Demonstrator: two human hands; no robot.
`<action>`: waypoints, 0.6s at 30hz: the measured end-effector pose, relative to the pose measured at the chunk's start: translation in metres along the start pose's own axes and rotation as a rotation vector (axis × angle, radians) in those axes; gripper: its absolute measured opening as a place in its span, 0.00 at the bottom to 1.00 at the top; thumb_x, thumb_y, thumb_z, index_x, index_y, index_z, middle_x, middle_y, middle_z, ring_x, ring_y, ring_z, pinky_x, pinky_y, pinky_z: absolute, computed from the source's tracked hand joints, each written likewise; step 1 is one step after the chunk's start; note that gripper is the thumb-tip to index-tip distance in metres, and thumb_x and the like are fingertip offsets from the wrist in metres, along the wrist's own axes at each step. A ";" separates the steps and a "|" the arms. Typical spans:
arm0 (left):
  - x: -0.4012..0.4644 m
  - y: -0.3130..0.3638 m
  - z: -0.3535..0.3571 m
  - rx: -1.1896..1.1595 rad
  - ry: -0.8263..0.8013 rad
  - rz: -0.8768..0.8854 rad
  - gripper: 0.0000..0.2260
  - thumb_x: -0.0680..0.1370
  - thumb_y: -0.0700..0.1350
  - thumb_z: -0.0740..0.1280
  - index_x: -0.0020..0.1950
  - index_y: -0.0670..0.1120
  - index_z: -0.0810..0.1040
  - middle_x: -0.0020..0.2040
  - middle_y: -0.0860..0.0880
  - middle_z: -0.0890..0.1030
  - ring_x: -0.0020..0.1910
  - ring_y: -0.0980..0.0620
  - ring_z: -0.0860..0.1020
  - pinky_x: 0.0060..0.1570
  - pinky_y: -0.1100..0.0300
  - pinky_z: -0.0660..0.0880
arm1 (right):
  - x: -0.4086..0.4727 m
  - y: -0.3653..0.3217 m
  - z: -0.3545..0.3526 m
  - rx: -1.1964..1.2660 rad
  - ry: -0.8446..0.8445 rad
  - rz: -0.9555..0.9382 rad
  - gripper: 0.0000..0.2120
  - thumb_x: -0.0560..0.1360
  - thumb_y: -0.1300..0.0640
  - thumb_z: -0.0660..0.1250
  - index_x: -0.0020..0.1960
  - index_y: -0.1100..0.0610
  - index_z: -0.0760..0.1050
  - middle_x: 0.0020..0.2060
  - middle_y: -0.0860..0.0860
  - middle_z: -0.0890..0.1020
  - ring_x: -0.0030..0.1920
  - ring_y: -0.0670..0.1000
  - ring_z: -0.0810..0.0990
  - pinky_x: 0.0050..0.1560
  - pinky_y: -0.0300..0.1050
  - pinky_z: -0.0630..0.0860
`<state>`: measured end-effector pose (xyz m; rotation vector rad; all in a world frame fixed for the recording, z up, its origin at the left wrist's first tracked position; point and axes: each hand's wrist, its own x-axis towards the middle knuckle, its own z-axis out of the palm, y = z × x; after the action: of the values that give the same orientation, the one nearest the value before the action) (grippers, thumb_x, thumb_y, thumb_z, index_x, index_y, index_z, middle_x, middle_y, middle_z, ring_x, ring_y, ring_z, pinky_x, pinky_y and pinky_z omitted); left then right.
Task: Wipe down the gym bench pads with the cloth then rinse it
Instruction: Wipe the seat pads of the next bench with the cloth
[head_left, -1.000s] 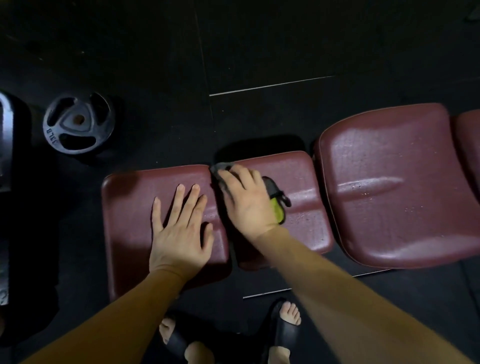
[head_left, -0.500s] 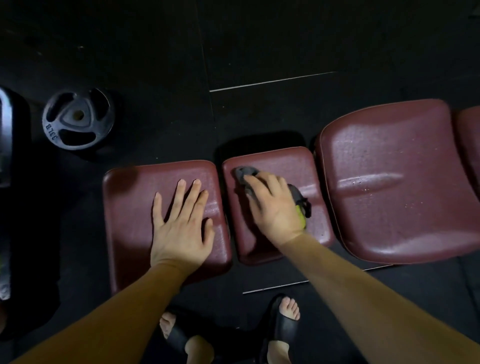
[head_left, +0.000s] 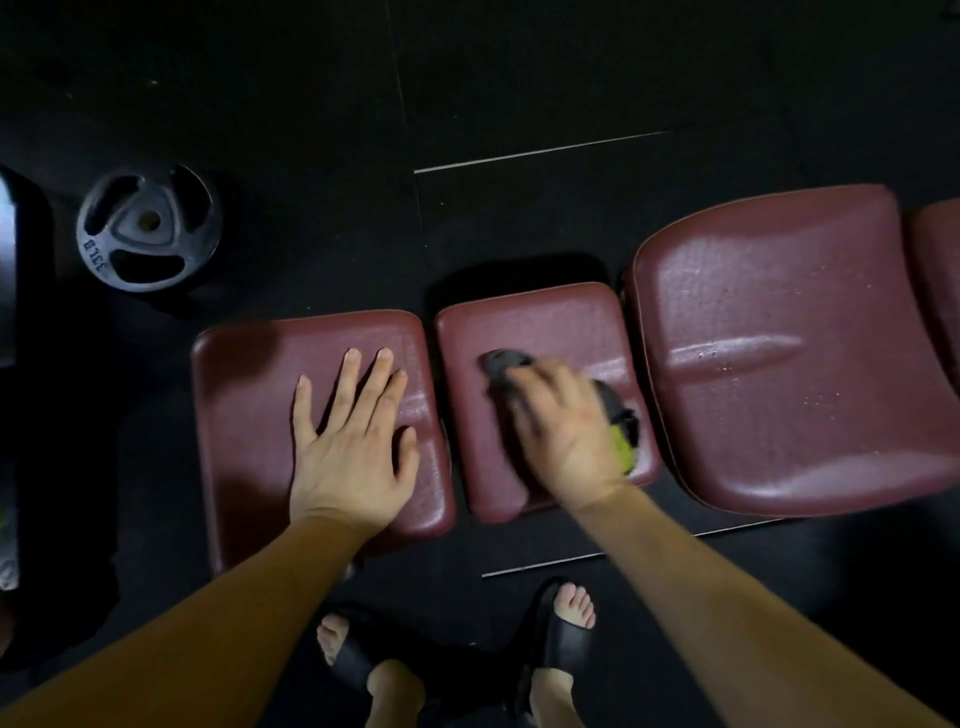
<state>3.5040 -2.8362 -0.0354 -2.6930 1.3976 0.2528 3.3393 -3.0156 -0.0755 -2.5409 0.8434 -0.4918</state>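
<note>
Three maroon bench pads lie in a row: a left pad (head_left: 249, 395), a small middle pad (head_left: 550, 322) and a large right pad (head_left: 800, 364). My left hand (head_left: 353, 441) rests flat on the left pad, fingers spread. My right hand (head_left: 566, 431) presses a dark grey cloth (head_left: 501, 364) with a yellow-green patch onto the middle pad. The hand is blurred, and most of the cloth is hidden under it. Grey cloth sticks out past the fingertips and at the right of the palm.
A black weight plate (head_left: 148, 228) lies on the dark rubber floor at the upper left. A dark piece of equipment (head_left: 15, 270) stands at the left edge. My feet in black slides (head_left: 566, 629) stand just before the pads. A further maroon pad (head_left: 940, 260) shows at the right edge.
My right hand has slid the cloth rightward from the gap between the left and middle pads onto the middle pad's centre. My left hand has stayed flat on the left pad.
</note>
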 end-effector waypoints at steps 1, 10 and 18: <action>0.000 0.000 0.000 -0.003 -0.002 0.000 0.29 0.81 0.56 0.54 0.82 0.48 0.63 0.84 0.52 0.54 0.84 0.49 0.45 0.78 0.33 0.44 | -0.001 0.022 -0.011 -0.040 0.026 0.056 0.16 0.79 0.62 0.70 0.66 0.60 0.79 0.59 0.61 0.79 0.55 0.65 0.77 0.59 0.61 0.75; 0.000 0.001 -0.001 0.005 -0.002 0.002 0.30 0.81 0.56 0.52 0.82 0.47 0.62 0.84 0.51 0.54 0.84 0.49 0.44 0.78 0.34 0.44 | -0.011 -0.059 0.017 0.040 0.075 0.205 0.16 0.80 0.60 0.66 0.67 0.60 0.78 0.58 0.61 0.77 0.52 0.63 0.75 0.57 0.60 0.75; -0.001 0.000 0.000 0.010 -0.005 0.003 0.29 0.81 0.56 0.53 0.82 0.47 0.62 0.84 0.51 0.54 0.84 0.49 0.44 0.78 0.33 0.44 | -0.010 0.039 -0.027 -0.064 0.162 0.477 0.17 0.79 0.59 0.66 0.68 0.56 0.76 0.62 0.58 0.75 0.55 0.62 0.73 0.56 0.63 0.75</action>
<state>3.5033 -2.8360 -0.0351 -2.6806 1.3981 0.2527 3.3010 -3.0453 -0.0731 -2.2612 1.4916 -0.5209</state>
